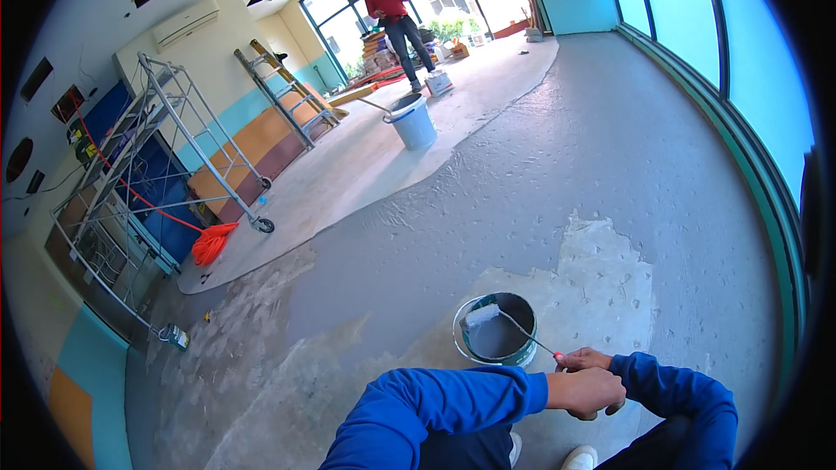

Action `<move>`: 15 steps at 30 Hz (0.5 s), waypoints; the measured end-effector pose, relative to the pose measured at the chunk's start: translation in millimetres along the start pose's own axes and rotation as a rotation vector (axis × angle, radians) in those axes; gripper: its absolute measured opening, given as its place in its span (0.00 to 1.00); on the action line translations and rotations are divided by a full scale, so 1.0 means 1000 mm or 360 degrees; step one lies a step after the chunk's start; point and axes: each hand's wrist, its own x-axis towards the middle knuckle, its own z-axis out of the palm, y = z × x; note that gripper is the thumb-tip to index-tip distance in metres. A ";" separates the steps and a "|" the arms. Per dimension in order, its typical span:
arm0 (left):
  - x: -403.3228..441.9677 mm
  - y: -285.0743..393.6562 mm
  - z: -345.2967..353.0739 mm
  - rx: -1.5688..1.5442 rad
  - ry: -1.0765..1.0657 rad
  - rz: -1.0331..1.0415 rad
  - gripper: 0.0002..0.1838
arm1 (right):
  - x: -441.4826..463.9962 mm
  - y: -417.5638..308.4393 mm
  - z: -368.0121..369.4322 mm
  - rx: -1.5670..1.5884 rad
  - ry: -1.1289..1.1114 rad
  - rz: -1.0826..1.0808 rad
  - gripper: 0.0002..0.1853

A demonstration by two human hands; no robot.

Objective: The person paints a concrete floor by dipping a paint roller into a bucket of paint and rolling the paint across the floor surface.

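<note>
A paint roller (482, 316) with a grey-coated sleeve sits at the left inside of a dark green bucket (532, 350) of grey coating. Its thin wire frame reaches over the bucket's rim to a red-ended handle. My right hand (585, 358) is closed around that handle, just right of the bucket. In front of it, my left hand (582, 392) is curled shut and partly covers the handle area. Whatever the left fingers hold, if anything, is hidden. Around the bucket, the bare floor patch (601, 274) borders wet grey coating (409, 252).
A white bucket (414, 126) with a stick stands ahead, near a person (396, 17) in red. A wheeled scaffold (187, 135), a ladder (283, 91), an orange hose coil (212, 245) and a small can (174, 337) are on the left. Windows (740, 43) line the right.
</note>
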 end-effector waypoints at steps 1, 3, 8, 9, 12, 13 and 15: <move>0.000 0.000 0.000 -0.0003 -0.0004 -0.0005 0.16 | -0.003 -0.003 0.001 -0.0009 0.0008 0.0003 0.27; 0.000 0.000 0.000 0.0006 0.0008 0.0005 0.16 | -0.006 -0.007 0.003 -0.0013 0.0012 0.0010 0.27; -0.001 -0.001 0.001 0.0004 0.0024 0.0010 0.15 | -0.007 -0.007 0.004 0.0023 -0.0006 0.0006 0.27; 0.000 -0.002 0.002 0.0003 0.0026 0.0015 0.15 | -0.005 -0.005 0.003 0.0024 -0.0002 0.0010 0.27; 0.001 -0.004 0.004 0.0004 0.0027 0.0019 0.15 | -0.002 -0.003 0.002 0.0017 0.0009 0.0013 0.27; 0.001 -0.004 0.004 0.0006 0.0026 0.0020 0.15 | -0.004 -0.005 0.003 0.0009 0.0011 0.0008 0.27; 0.001 -0.002 0.001 0.0001 0.0006 0.0013 0.15 | -0.006 -0.006 0.004 0.0001 0.0012 0.0000 0.27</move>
